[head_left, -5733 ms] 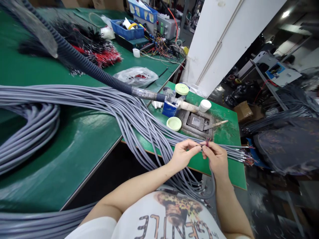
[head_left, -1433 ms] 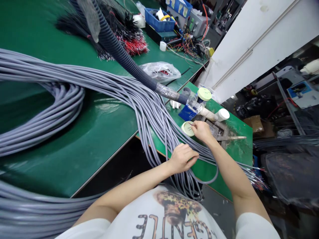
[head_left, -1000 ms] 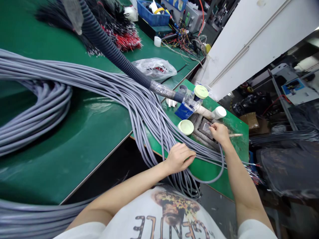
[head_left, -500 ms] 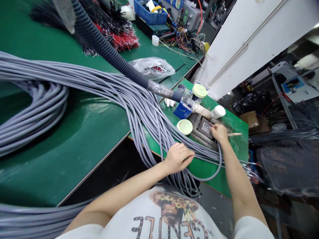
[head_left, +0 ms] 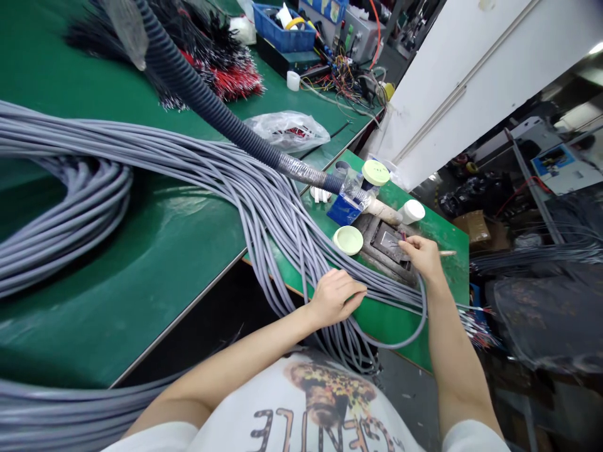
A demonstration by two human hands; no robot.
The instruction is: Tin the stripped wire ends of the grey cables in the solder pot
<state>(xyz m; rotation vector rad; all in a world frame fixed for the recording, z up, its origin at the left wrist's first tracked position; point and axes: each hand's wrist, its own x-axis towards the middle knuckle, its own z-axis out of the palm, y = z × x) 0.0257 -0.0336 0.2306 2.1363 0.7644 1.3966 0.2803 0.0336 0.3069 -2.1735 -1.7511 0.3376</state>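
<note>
My right hand (head_left: 424,257) pinches the stripped end of a grey cable (head_left: 421,323). The thin wires at its tip reach over the shiny silver surface of a small solder pot (head_left: 390,241) in a dark, crusted tray. From that hand the cable loops down and back towards the bundle. My left hand (head_left: 336,298) lies on the bundle of grey cables (head_left: 282,201) with its fingers curled together. Whatever may be inside those fingers is hidden. A ribbed hose (head_left: 207,94) ends in a pale nozzle beside the pot.
Around the pot stand a pale green dish (head_left: 348,240), a lidded tub (head_left: 375,172) and a white jar (head_left: 412,211). A wooden stick (head_left: 447,253) lies behind my right hand. Coiled cables (head_left: 89,194), a plastic bag (head_left: 289,130) and a blue bin (head_left: 285,31) occupy the larger table.
My right hand has shifted slightly right and turned, with the cable end still pinched over the solder pot. The cable's loop has swung a little to the right. My left hand has barely moved.
</note>
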